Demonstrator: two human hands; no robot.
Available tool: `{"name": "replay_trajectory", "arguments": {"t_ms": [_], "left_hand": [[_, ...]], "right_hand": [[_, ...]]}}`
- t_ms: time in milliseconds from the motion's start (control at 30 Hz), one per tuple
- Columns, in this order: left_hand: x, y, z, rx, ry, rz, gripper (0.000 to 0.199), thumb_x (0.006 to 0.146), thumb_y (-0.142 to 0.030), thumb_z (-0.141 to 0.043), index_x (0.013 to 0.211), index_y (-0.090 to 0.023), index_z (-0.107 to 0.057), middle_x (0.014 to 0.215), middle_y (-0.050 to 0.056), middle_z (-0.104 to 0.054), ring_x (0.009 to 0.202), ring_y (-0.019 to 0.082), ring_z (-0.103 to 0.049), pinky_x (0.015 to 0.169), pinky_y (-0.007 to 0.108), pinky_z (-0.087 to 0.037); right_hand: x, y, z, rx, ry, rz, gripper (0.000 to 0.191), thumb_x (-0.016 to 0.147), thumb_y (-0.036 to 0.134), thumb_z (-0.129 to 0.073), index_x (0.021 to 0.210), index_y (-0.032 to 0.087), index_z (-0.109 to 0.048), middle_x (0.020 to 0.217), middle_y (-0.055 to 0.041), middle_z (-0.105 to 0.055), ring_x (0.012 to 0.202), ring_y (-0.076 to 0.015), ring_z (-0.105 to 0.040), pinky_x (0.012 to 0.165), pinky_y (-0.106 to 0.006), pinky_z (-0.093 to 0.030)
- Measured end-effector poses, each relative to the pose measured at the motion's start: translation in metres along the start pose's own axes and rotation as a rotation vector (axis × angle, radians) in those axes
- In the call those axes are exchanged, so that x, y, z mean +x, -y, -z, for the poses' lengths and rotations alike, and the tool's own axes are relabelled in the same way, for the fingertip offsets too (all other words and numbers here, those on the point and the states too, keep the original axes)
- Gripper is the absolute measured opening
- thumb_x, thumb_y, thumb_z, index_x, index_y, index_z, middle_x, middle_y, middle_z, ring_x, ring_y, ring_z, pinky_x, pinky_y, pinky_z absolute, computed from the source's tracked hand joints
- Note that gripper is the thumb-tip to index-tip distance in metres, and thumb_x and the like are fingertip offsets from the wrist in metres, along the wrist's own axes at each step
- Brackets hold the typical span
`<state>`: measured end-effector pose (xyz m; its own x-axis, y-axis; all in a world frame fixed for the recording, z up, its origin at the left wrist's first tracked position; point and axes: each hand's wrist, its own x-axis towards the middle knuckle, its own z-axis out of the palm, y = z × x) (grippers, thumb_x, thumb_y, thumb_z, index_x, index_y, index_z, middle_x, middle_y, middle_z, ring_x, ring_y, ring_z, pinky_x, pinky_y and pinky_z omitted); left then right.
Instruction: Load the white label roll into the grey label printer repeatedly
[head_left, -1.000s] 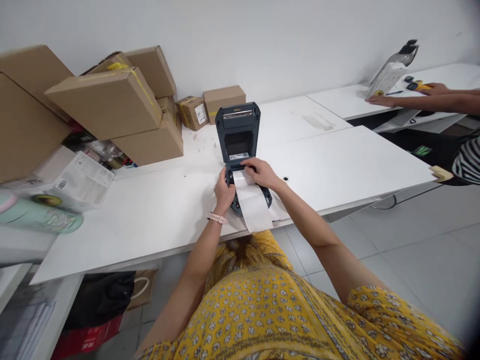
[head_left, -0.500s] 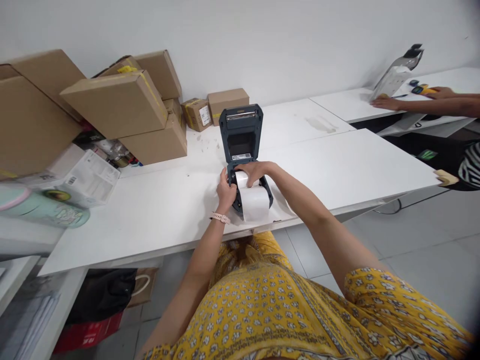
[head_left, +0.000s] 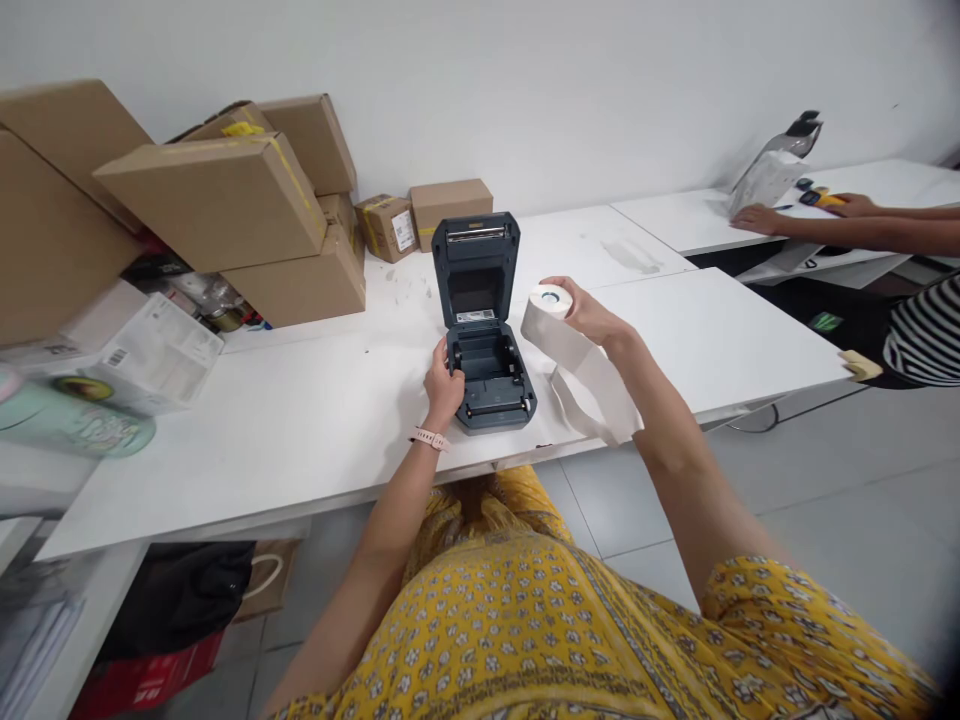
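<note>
I have the roll (head_left: 545,302) in my right hand (head_left: 586,312), just right of the printer (head_left: 496,390) and outside its bay (head_left: 484,352). That hand is curled about the roll's far side, pinching it, though I cannot see every fingertip. If I pinch too lightly, the roll could slip and unwind; too hard, and I might crease its outer turns.

The loose strip (head_left: 577,357) loops down right of the printer, towards my forearm. I judge it my main worry: swinging my arm could twist it, snag it or tear it.

My left hand (head_left: 444,387) clasps the printer's left side, thumb over the rim. Should that hold slacken, a bump could skid the printer across the table (head_left: 337,400). A knock might also bring down the lid (head_left: 478,262), which stands raised at the printer's back, onto my thumb.

The boxes (head_left: 217,205) piled left of and behind the printer lean unevenly; jolting the table could topple one.
</note>
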<state>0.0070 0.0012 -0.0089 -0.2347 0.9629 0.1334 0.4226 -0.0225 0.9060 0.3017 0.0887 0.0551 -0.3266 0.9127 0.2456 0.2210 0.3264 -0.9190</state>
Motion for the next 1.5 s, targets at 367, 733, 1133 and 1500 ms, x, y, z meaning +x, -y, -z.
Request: {"name": "replay_trajectory", "arguments": {"t_ms": [367,733,1133,1500], "left_hand": [[0.004,0.01,-0.003,-0.048,0.002,-0.023,0.077,0.075,-0.002,-0.055,0.15,-0.022,-0.053,0.147,0.009,-0.065,0.136,0.026,-0.061,0.12,0.044,-0.046],[-0.001,0.007,-0.005,-0.143,-0.027,0.049,0.076,0.077,-0.003,-0.056,0.151,-0.021,-0.05,0.15,0.012,-0.062,0.136,0.024,-0.061,0.117,0.04,-0.048],[-0.011,0.005,-0.008,-0.107,-0.11,0.065,0.073,0.079,-0.002,-0.055,0.148,-0.024,-0.051,0.146,0.008,-0.065,0.141,0.025,-0.058,0.121,0.043,-0.044],[-0.013,0.002,-0.005,-0.101,-0.1,0.056,0.074,0.077,-0.003,-0.056,0.147,-0.025,-0.053,0.147,0.007,-0.064,0.131,0.026,-0.065,0.118,0.042,-0.047]], "right_hand": [[-0.004,-0.07,-0.025,-0.058,-0.012,-0.267,0.088,0.058,0.032,-0.08,0.14,0.019,-0.05,0.141,-0.0186,-0.061,0.126,-0.0321,-0.06,0.11,-0.052,-0.049],[-0.106,-0.066,-0.013,0.127,0.086,-0.338,0.061,0.069,0.038,-0.083,0.126,0.024,-0.067,0.133,-0.0098,-0.072,0.116,-0.0271,-0.069,0.102,-0.045,-0.055],[-0.087,0.016,-0.015,0.14,-0.101,-0.051,0.058,0.089,0.065,-0.062,0.134,0.028,-0.057,0.126,-0.0132,-0.073,0.119,-0.0308,-0.069,0.1,-0.046,-0.055],[0.012,0.05,-0.126,-1.017,0.642,0.064,0.051,0.09,0.021,-0.068,0.14,0.023,-0.064,0.132,-0.0143,-0.074,0.119,-0.0359,-0.07,0.099,-0.042,-0.05]]}}
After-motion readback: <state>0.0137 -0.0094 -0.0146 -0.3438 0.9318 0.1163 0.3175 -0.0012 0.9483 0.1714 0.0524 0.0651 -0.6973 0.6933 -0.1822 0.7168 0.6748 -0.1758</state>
